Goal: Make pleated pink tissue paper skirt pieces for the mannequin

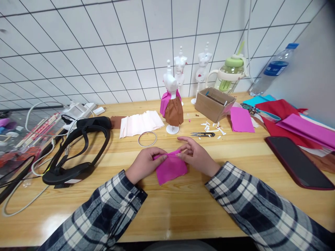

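Note:
A magenta piece of fabric [171, 171] hangs between my hands over the front half of the table. My left hand [146, 163] pinches its upper left edge between thumb and fingers. At its upper right edge my right hand [196, 156] pinches it too, with one finger lifted away. Just beyond my hands stands a small white dress form [170, 82] wearing a brown pleated skirt [173, 112] and a magenta drape. Thread snips [202, 134] lie past my right hand, among white scraps. Beyond my left hand rests a thin metal ring [147, 145].
Pale pink cloth [141, 123] and a black headset [78, 153] lie to the left. Two more dress forms, a cardboard box [213, 104], a green-lidded jug [230, 75] and a water bottle [274, 69] stand at the back. Right are a phone [299, 162] and red fabric [277, 122].

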{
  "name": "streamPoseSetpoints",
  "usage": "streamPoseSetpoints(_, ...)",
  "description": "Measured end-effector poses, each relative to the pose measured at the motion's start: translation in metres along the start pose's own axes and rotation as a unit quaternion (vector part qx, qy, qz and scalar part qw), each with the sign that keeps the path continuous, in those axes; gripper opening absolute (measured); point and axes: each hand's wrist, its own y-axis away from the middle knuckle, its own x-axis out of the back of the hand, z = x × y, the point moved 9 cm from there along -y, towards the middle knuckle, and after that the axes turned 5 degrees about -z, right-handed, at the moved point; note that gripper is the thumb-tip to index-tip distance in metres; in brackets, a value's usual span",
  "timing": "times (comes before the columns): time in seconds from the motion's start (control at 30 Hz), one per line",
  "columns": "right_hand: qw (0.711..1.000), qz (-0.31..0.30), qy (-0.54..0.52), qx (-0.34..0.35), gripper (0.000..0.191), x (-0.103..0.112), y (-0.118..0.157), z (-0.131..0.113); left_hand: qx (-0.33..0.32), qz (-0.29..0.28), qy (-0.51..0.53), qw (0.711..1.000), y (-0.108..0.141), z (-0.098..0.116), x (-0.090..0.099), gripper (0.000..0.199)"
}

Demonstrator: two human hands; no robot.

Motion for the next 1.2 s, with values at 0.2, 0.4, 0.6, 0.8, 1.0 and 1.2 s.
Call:
streamPoseSetpoints(0.2, 0.995, 0.013, 0.095, 0.025, 0.051, 0.009, -0.001, -0.005, -0.015, 0.006, -0.049, 0.999, -0.002, -0.004, -0.001, 0.021)
streamPoseSetpoints(0.4, 0.945, 0.044, 0.308, 0.099, 0.039, 0.008, 0.001, -0.019, -0.044, 0.006, -0.113, 0.993, -0.003, 0.003, -0.006, 0.016)
streamPoseSetpoints(0.6, 0.952, 0.057, 0.292, 0.067, 0.036, 0.016, -0.002, -0.012, -0.077, 0.007, -0.144, 0.987, -0.004, 0.007, -0.003, 0.025)
streamPoseSetpoints(0.8, 0.954, 0.045, 0.291, 0.056, 0.036, 0.017, -0.003, -0.008, -0.102, 0.02, -0.191, 0.976, -0.004, 0.011, 0.001, 0.01)
streamPoseSetpoints(1.0, 0.925, 0.012, 0.351, 0.142, 0.043, 0.009, 0.001, -0.022, -0.096, 0.017, -0.216, 0.972, -0.005, 0.011, -0.001, 0.009)
streamPoseSetpoints(1.2, 0.904, -0.022, 0.412, 0.11, 0.02, 0.003, -0.001, -0.016, -0.115, 0.01, -0.253, 0.961, -0.003, 0.013, -0.005, 0.008)
